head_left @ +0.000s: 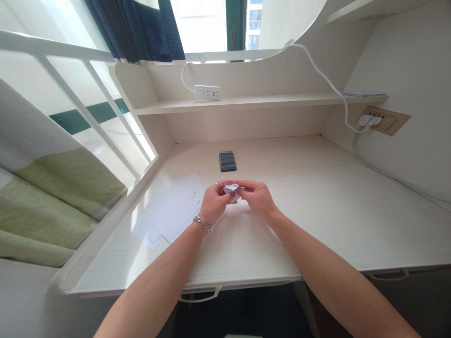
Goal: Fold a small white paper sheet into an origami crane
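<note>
Both my hands meet just above the middle of the pale desk. Between them is a small folded piece of white paper. My left hand, with a ring and a metal bracelet at the wrist, pinches its left side. My right hand pinches its right side, fingers closed on it. Most of the folded paper is hidden by my fingers.
Several flat white sheets lie on the desk to the left of my hands. A dark phone lies farther back. A white power strip sits on the shelf; its cable runs to a wall socket at right. A bed lies to the left.
</note>
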A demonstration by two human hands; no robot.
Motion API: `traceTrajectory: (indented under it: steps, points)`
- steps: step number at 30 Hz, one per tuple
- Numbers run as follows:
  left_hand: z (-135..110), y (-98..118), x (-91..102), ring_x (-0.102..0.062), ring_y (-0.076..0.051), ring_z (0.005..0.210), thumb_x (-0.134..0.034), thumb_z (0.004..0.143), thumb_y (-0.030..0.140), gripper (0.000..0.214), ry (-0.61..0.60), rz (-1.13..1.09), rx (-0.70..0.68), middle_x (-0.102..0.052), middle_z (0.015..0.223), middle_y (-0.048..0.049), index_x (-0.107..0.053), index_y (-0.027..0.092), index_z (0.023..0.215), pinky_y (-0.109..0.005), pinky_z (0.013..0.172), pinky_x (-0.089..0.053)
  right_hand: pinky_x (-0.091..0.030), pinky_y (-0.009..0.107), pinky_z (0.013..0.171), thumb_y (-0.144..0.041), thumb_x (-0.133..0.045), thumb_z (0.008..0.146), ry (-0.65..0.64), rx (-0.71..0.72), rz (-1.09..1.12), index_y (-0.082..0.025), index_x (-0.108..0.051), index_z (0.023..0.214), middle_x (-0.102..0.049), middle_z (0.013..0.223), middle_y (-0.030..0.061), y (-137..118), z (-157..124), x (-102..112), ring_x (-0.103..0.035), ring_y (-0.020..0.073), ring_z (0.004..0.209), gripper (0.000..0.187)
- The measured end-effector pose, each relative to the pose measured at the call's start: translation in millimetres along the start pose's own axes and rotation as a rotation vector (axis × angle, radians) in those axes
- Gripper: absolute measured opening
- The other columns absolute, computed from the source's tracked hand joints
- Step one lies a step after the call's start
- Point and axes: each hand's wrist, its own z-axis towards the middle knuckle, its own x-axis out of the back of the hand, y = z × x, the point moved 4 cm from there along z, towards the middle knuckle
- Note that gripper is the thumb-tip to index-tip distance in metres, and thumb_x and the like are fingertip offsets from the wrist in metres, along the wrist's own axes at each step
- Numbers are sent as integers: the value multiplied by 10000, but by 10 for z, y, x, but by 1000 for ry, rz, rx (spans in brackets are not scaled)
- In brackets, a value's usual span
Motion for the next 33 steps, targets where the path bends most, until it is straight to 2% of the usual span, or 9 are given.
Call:
traceTrajectory:
  steps: [3,9,13,18,21,24,29,33]
  points:
    - [0,0,1,-666,-167,729,-747,648,212,381,-12,34,-26,-705,792,-53,-669,108,1006,-314,639,-588,-509,352,897,-215,-639,748,67,92,-96,-269,-772,912,-731,1044,28,18,5,34,-659,217,1003,218]
    - [-16,7,-9,-655,-157,692,-740,669,234,329,-34,62,-42,-697,756,-39,-689,117,972,-301,607,-584,-546,319,768,-264,-670,773,43,158,-175,-290,-769,938,-661,1153,52,54,18,59,-658,206,956,194]
    - [-14,9,0,-657,-161,691,-749,663,241,345,-7,68,-62,-697,752,-46,-686,108,975,-304,607,-583,-534,322,804,-279,-670,785,30,183,-184,-288,-771,918,-658,1146,52,34,17,55,-653,204,971,167]
    - [-11,11,-11,-654,-148,675,-773,670,308,373,-29,70,-92,-701,779,-48,-689,112,975,-306,628,-578,-513,379,873,-391,-696,767,-12,117,-138,-259,-768,881,-699,1090,56,8,24,39,-652,239,988,188]
    - [-12,11,-22,-666,-163,707,-776,672,310,373,-45,71,-88,-707,796,-57,-691,112,976,-297,621,-576,-547,367,763,-493,-668,772,-76,17,22,-208,-752,899,-733,933,70,34,31,3,-683,227,828,324]
    - [-15,11,-29,-674,-171,725,-776,670,289,389,-56,47,-57,-708,802,-58,-681,110,1002,-295,623,-578,-550,349,689,-531,-676,749,-83,-38,128,-168,-734,866,-726,788,62,62,39,-9,-679,204,698,386]
    - [-23,20,-8,-667,-159,713,-788,656,267,417,-15,7,-37,-705,798,-58,-659,101,1016,-306,644,-580,-542,353,731,-475,-743,687,-99,-81,122,-173,-727,939,-736,847,68,75,41,-6,-684,200,743,394]
    - [-32,20,-29,-668,-165,730,-796,662,289,424,-72,34,-52,-705,820,-67,-668,112,1026,-298,640,-572,-540,350,726,-478,-710,715,-78,-112,132,-169,-720,914,-727,831,69,101,53,2,-670,194,748,368]
